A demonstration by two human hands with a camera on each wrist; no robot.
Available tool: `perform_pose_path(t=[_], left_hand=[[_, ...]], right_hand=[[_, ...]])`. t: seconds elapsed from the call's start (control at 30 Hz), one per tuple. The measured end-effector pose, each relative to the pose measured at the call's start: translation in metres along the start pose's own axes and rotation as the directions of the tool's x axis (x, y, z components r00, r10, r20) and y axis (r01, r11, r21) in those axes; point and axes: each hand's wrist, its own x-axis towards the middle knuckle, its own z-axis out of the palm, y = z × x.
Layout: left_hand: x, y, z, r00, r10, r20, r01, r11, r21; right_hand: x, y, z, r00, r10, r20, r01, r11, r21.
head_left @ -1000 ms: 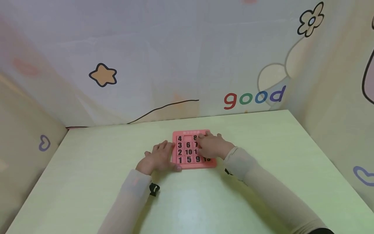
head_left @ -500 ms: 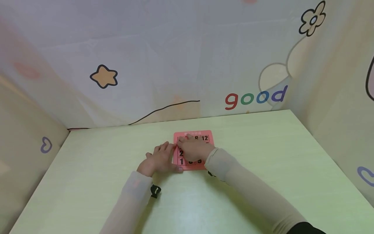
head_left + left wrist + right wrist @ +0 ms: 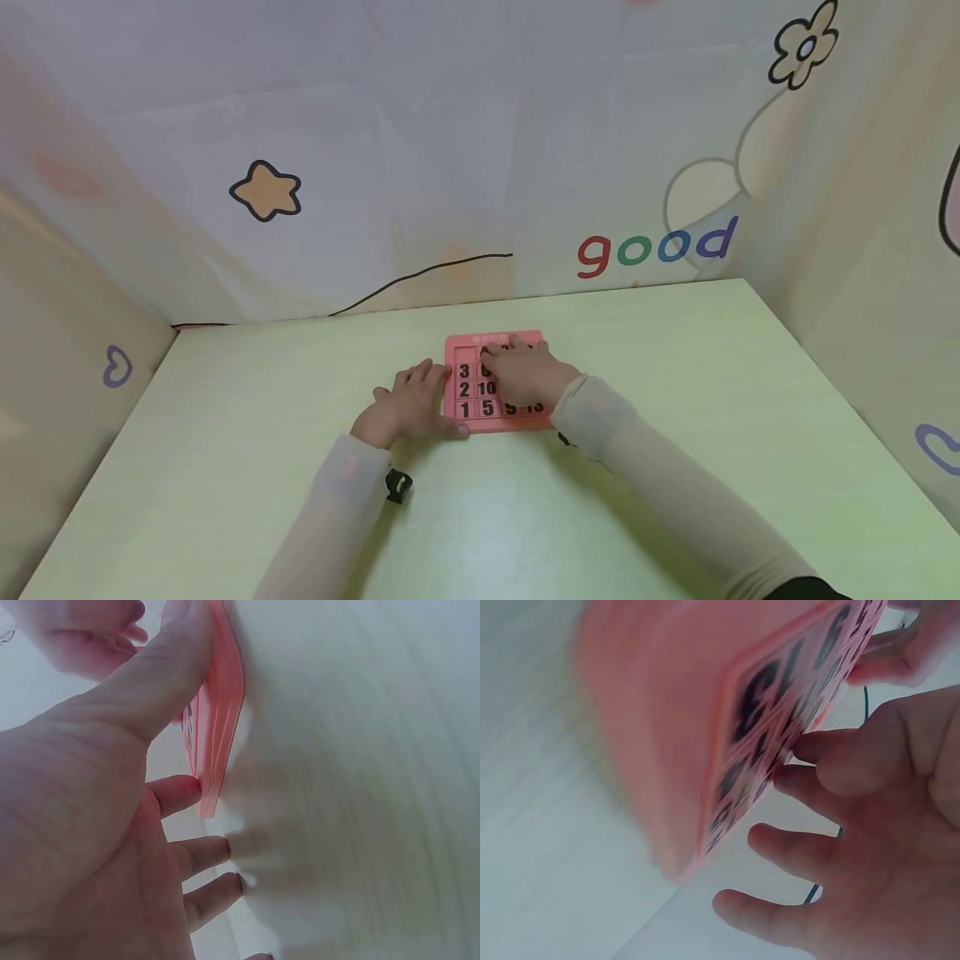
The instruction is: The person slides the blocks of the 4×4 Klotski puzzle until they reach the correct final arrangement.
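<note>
A pink number sliding puzzle (image 3: 480, 398) lies on the table with rows of black-numbered tiles in its frame. Its top-left slot (image 3: 465, 353) is bare. My left hand (image 3: 408, 408) steadies the left side, fingers spread; in the left wrist view the thumb (image 3: 161, 675) lies along the near edge and the index finger (image 3: 178, 793) touches the side. My right hand (image 3: 528, 375) is over the puzzle's upper right, hiding several tiles. In the right wrist view its thumb and index fingertips (image 3: 791, 778) are right at the tiles, with the other fingers held away.
The pale table (image 3: 480, 517) extends around the puzzle on all sides. Behind it stands a printed cloth backdrop (image 3: 405, 167) with a star, a flower and the word "good"; cloth walls also close off the left and right. A dark wristband (image 3: 398, 486) shows at the left wrist.
My right hand swept left over the puzzle's upper left, then came partway back right. The bare slot moved from the top row's second place to its left corner. My left hand stayed put.
</note>
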Motion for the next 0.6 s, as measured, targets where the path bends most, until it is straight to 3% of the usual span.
perform_pose_path(t=[0.17,0.47,0.6], left_hand=[[0.001,-0.002,0.001,1.0,-0.007,-0.001,0.007,1.0,-0.011],[0.0,-0.004,0.0,1.0,-0.001,0.021,0.001,1.0,0.001],[0.0,-0.003,-0.002,1.0,0.012,0.021,-0.012,1.0,-0.002]], right_hand=[[-0.003,0.001,0.001,1.0,0.0,-0.006,0.0,0.999,-0.032],[-0.005,-0.025,0.005,0.985,-0.172,-0.017,0.171,0.984,-0.045],[-0.008,-0.031,0.004,0.984,-0.174,-0.032,0.171,0.983,-0.072]])
